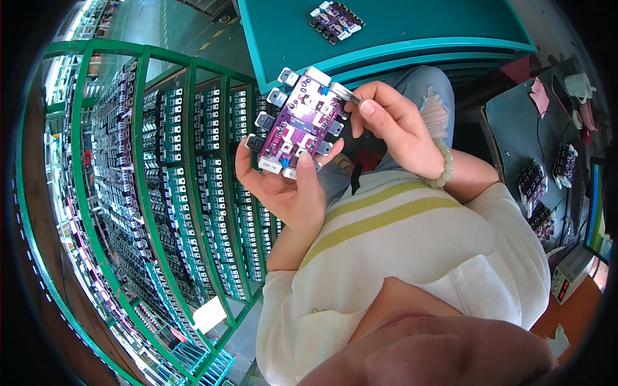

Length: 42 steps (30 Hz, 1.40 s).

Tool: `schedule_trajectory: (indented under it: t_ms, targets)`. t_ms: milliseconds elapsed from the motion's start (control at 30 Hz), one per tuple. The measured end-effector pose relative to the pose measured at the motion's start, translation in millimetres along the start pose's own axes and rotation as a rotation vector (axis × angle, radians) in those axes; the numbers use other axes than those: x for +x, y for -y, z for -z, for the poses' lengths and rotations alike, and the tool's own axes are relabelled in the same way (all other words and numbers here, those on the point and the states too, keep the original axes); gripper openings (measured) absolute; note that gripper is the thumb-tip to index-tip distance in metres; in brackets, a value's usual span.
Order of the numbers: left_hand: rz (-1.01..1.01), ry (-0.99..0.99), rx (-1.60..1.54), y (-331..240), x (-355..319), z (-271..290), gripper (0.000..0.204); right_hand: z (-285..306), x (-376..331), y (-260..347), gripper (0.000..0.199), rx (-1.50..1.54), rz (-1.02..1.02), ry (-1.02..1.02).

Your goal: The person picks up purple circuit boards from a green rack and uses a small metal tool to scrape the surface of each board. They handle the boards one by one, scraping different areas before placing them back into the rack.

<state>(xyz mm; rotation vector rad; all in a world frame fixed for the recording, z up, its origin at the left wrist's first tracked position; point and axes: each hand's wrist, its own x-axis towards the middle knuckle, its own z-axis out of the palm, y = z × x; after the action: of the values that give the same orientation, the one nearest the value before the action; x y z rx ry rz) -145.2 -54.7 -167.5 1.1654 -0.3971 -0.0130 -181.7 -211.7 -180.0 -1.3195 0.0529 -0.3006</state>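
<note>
Purple circuit board (301,122) with metal tabs held up at chest height, cradled in left hand (283,183) — fingers curled under it, thumb across lower edge, right hand (393,125) pinching a silver terminal (341,92) at its upper corner, green rack (161,193) of similar boards to the left, teal table (399,32) beyond — another board (336,21) lying there.

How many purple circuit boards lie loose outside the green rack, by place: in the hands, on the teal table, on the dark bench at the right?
In the hands: 1, the held purple board, left hand under it, right hand at its corner.
On the teal table: 1 table board.
On the dark bench: 3 bench boards.
Total: 5
</note>
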Motion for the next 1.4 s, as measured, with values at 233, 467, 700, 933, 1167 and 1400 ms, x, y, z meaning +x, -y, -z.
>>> schedule_trajectory:
  t_ms: [233, 467, 700, 933, 1167, 1400]
  targets:
    - [-0.006, 0.044, -0.017, -1, 5, 4, 0.066, 16, 8, 10, 0.018, 0.434, -0.35, -0.008]
    - [-0.42, 0.292, 0.761, 24, 15, 48, 0.036, 31, 22, 2, 0.036, 0.568, -0.42, 0.098]
    - [-1.067, 0.768, 1.099, 6, 38, 45, 0.032, 25, 22, -4, 0.02, 0.617, -0.501, 0.081]
    - [-1.143, 0.643, 1.194, 16, 31, 49, 0.027, 22, 22, -2, 0.02, 0.567, -0.422, 0.075]
    - [-1.012, 0.561, 1.097, 17, 31, 48, 0.02, 24, 20, -6, 0.022, 0.588, -0.345, 0.112]
    - [-0.23, 0.104, 0.377, 29, 25, 31, 0.067, 21, 20, -4, 0.025, 0.57, -0.327, -0.012]
